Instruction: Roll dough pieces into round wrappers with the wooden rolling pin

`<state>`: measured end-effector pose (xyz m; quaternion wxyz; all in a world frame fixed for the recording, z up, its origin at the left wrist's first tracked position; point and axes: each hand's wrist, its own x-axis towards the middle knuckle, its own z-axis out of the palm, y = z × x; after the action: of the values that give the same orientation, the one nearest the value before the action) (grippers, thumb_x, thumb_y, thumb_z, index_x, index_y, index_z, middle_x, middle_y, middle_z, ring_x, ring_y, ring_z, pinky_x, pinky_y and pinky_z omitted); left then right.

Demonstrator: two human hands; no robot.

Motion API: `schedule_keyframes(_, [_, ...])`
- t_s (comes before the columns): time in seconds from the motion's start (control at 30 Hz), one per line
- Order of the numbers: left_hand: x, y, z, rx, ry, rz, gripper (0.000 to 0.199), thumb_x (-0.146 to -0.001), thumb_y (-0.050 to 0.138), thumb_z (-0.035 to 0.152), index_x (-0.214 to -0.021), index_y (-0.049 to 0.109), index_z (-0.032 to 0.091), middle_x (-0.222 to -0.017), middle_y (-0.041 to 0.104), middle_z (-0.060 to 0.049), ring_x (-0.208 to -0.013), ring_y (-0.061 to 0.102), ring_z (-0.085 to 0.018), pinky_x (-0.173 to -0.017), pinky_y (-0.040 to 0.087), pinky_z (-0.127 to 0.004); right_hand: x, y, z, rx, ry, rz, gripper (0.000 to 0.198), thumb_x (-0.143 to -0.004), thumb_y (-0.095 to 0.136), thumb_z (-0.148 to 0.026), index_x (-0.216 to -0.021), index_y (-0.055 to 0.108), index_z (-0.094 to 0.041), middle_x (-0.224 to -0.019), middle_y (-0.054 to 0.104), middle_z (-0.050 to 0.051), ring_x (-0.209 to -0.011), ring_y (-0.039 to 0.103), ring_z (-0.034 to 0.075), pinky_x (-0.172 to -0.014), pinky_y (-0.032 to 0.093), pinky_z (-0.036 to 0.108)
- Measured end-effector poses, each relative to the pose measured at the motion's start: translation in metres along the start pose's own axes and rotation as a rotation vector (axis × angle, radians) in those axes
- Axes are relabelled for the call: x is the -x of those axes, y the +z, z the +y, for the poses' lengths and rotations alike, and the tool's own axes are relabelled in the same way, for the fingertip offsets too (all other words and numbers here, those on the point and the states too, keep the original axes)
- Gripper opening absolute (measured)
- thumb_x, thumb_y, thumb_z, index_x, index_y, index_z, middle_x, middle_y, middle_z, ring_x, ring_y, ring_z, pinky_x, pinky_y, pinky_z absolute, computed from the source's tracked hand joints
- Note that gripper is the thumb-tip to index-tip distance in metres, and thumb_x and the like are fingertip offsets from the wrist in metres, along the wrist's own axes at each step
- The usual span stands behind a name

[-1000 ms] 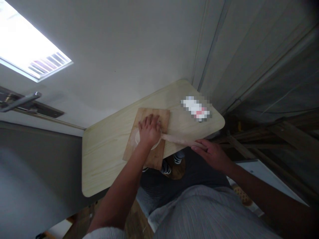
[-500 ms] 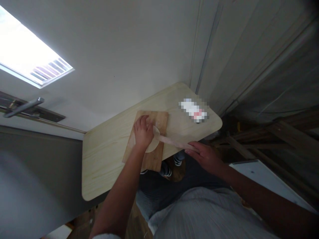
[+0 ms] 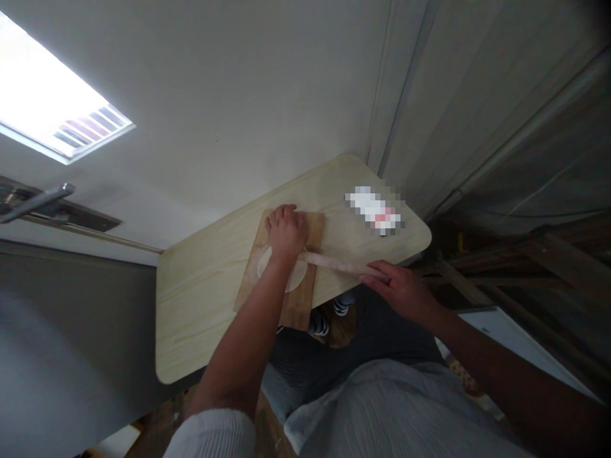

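A pale round sheet of dough (image 3: 296, 277) lies flat on a wooden cutting board (image 3: 300, 310); my left forearm hides part of it. My left hand (image 3: 287, 232) is palm down over the far part of the board, beyond the dough's middle, its fingers slightly bent and apart. I see nothing held in it, though its underside is hidden. Gripped in my right hand (image 3: 401, 289) is the near end of a flour-dusted wooden rolling pin (image 3: 341, 264). The pin slants left, and its other end reaches the dough's right edge beside my left wrist.
The board rests on a light wood-grain table (image 3: 200, 305) with rounded corners. A blurred white and red item (image 3: 375, 210) lies at the table's right. Behind stands a white door with a metal handle (image 3: 42, 200). Wooden beams (image 3: 548, 261) are to the right.
My left hand has slid off the middle of the dough, up and to the right toward the board's far edge. My right hand and the rolling pin have shifted slightly right.
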<state>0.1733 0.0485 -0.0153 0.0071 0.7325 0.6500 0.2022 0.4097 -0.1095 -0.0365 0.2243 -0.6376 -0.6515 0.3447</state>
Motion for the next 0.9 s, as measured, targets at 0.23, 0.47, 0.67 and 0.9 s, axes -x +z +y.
schedule_keyframes(0.23, [-0.014,0.009,0.005,-0.097,-0.006,0.012,0.035,-0.101,0.036,0.039,-0.12,0.061,0.022,-0.126,0.064,-0.01,-0.119,0.054,-0.029,-0.105,0.036,-0.045,-0.01,-0.006,0.005,0.054,0.058,0.014,0.044,-0.093,0.048,-0.061,-0.109,0.067,-0.024,-0.084,0.074,0.005,-0.073,0.068,0.023,-0.063,0.045,0.031])
schedule_keyframes(0.47, [-0.019,0.008,0.007,-0.143,-0.034,-0.026,0.039,-0.103,0.031,0.042,-0.121,0.06,0.023,-0.126,0.063,-0.011,-0.119,0.054,-0.028,-0.102,0.037,-0.044,-0.017,-0.007,0.007,0.006,0.061,0.046,0.041,-0.094,0.05,-0.058,-0.107,0.067,-0.024,-0.083,0.074,0.005,-0.076,0.069,0.023,-0.067,0.047,0.031])
schedule_keyframes(0.67, [-0.02,0.007,0.01,-0.171,-0.041,-0.044,0.038,-0.103,0.031,0.041,-0.115,0.062,0.021,-0.122,0.064,-0.012,-0.116,0.055,-0.029,-0.099,0.039,-0.044,-0.022,-0.008,0.005,-0.008,0.07,0.082,0.041,-0.094,0.05,-0.057,-0.104,0.068,-0.022,-0.082,0.073,0.004,-0.074,0.067,0.022,-0.066,0.047,0.031])
schedule_keyframes(0.9, [-0.004,0.002,0.007,-0.179,-0.03,-0.028,0.038,-0.103,0.032,0.039,-0.113,0.064,0.021,-0.121,0.066,-0.011,-0.116,0.056,-0.028,-0.097,0.042,-0.041,-0.014,-0.004,0.007,0.027,0.056,0.061,0.043,-0.091,0.053,-0.059,-0.108,0.067,-0.023,-0.077,0.073,0.004,-0.067,0.066,0.021,-0.06,0.046,0.029])
